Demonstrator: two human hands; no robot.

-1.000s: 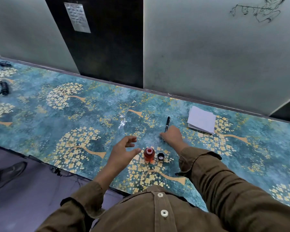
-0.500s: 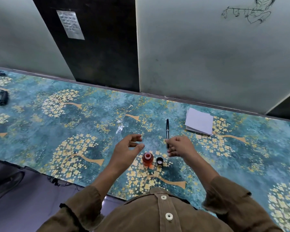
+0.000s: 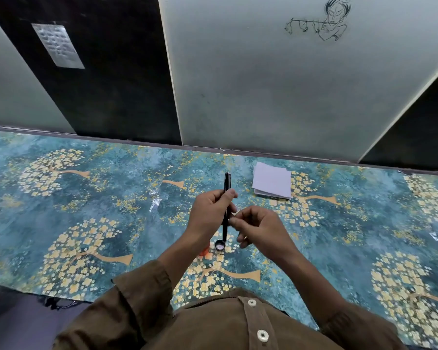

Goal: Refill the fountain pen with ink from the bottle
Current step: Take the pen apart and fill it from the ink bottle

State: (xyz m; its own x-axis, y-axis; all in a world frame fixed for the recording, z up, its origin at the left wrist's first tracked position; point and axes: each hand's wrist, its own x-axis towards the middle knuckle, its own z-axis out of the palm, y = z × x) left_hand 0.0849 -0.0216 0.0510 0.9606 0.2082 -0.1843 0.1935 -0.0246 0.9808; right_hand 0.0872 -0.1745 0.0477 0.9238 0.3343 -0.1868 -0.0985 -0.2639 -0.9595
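Observation:
A black fountain pen (image 3: 226, 183) is lifted off the table, lengthwise away from me. My left hand (image 3: 209, 213) grips its upper half, thumb over the barrel. My right hand (image 3: 257, 229) pinches the pen near its middle with curled fingers. The red ink bottle (image 3: 204, 251) stands on the table beneath my left wrist and is mostly hidden. Its black cap (image 3: 220, 245) lies open side up just right of the bottle, under the pen's near end.
A folded stack of white paper (image 3: 272, 181) lies at the back right of the table (image 3: 86, 198), which wears a teal cloth with yellow trees. A wall with dark panels rises right behind the table's far edge.
The pen lay on the table before; both hands now hold it above the bottle and cap. My left hand moved from beside the bottle up to the pen. The camera view shifted.

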